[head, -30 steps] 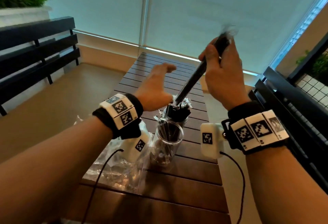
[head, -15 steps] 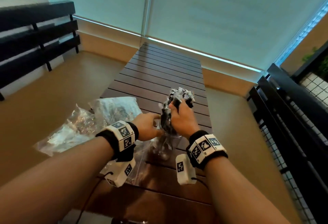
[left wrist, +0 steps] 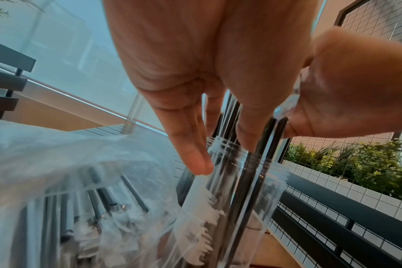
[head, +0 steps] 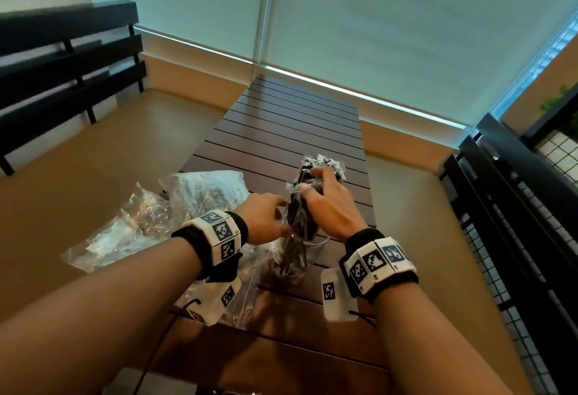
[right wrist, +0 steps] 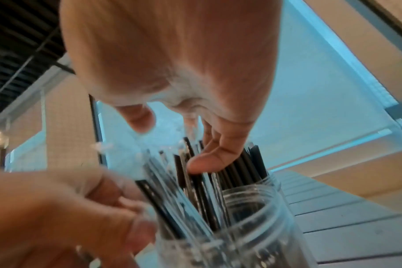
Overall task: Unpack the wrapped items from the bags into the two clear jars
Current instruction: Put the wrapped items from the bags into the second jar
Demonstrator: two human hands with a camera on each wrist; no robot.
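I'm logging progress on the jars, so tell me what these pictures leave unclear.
- Second jar: the right wrist view seems to show two rims; the head view shows one jar, hands in front.
- Item count: wrapped items are bundled under the right hand.
- Bags' contents: crinkled plastic glares.
- Left hand grip: blurred.

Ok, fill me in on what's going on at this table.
A person is loading black wrapped sticks into a clear jar on a slatted wooden table. The right hand grips the bundle standing in the jar, while the left hand touches the jar's rim. Plastic bags with more sticks lie to the left.
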